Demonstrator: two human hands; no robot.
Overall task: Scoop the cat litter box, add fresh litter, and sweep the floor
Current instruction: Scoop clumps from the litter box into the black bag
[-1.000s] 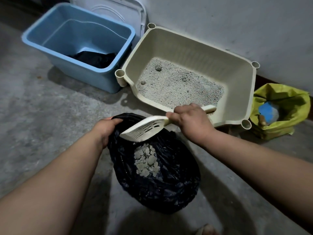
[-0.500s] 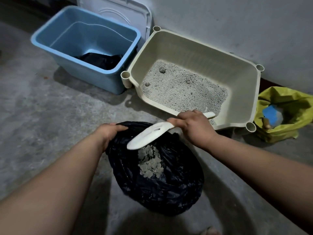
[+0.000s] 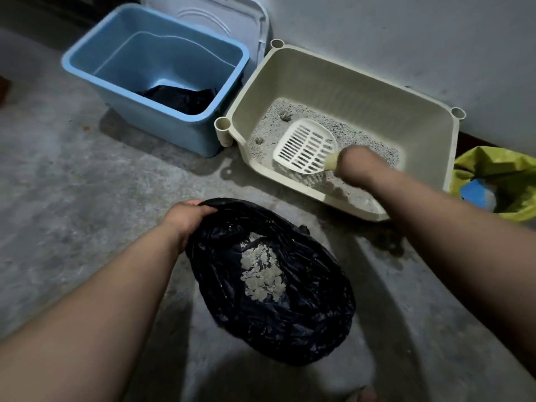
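right arm stretched forward over near rim of litter box (image 3: 348,65), wrist bent down. right hand (image 3: 358,166) blurred, fingers wrapped round handle of scoop (image 3: 306,146); slotted head over litter (image 3: 269,126) by box's near wall. left hand (image 3: 185,219), fingers curled over rim of black bag (image 3: 290,329) on floor (image 3: 72,198); clumps (image 3: 261,271) inside. box at floor's far edge, against wall.

The white slotted scoop (image 3: 304,146) is tilting over grey litter (image 3: 271,126) in the cream litter box (image 3: 362,91), its handle in the right hand (image 3: 356,163).
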